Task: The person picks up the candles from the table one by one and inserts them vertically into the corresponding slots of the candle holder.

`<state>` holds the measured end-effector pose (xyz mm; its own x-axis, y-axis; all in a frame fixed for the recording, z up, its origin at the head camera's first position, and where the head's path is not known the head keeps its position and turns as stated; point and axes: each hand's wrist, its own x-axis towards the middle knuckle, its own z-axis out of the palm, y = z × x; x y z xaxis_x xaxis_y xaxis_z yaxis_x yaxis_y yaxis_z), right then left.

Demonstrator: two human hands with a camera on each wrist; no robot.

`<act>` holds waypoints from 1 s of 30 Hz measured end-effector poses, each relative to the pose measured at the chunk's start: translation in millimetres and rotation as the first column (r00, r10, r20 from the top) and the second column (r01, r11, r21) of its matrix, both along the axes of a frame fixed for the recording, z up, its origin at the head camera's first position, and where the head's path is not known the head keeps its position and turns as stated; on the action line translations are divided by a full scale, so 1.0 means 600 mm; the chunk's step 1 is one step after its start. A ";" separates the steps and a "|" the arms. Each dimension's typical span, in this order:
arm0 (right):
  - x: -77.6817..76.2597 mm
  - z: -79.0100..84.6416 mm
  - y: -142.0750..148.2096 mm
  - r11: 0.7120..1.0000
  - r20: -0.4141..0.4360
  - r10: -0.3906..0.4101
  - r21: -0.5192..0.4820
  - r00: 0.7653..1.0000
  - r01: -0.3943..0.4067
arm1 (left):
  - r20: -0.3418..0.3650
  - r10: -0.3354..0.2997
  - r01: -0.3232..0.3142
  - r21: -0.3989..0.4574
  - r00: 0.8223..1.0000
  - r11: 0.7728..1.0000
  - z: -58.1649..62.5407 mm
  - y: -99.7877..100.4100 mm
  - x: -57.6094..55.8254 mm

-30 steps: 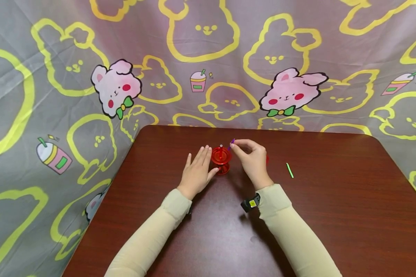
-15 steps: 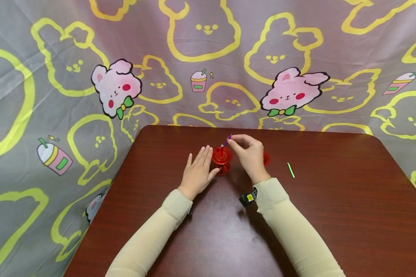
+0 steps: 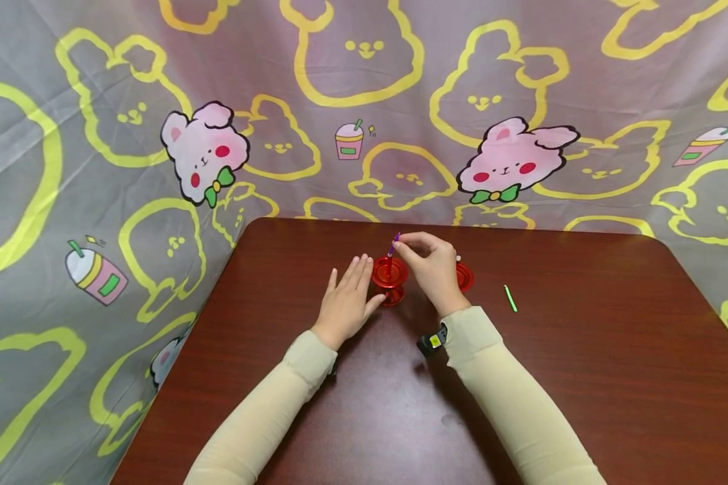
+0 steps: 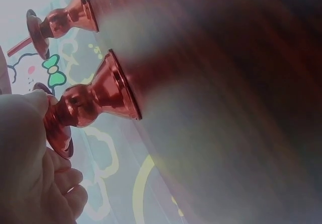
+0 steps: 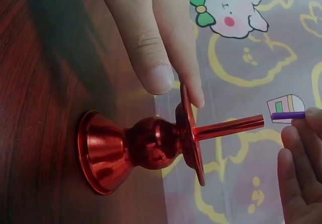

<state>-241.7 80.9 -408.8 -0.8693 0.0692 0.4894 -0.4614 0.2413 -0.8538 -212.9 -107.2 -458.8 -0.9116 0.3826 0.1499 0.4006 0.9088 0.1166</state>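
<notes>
the left hand, fingers straight, touches the dish of a red candle holder upright on the table. the right hand pinches a purple stick just above its tube. a 2nd red holder and green stick are further right.

Second red holder part-hidden behind right grip; left wrist: tabletop blurred.

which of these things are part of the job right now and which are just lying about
In the job:
purple stick, pinched by the right hand, its tip just short of the tube
red holder bearing that tube, touched by the left hand

Lying about, at least for now:
green stick on the table
second red holder, standing untouched
</notes>
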 end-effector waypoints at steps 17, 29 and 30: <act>0.024 0.030 -0.008 0.999 0.039 -0.004 0.035 0.999 0.003 | 0.008 -0.002 0.002 0.005 1.000 1.000 -0.001 0.000 0.002; -0.006 0.004 0.003 0.971 -0.121 0.008 0.238 0.993 0.022 | -0.005 -0.009 0.009 0.011 1.000 1.000 0.000 0.001 0.001; -0.006 0.005 0.003 0.966 -0.139 0.014 0.258 0.990 0.023 | -0.005 -0.009 0.009 0.012 1.000 1.000 0.000 0.001 0.001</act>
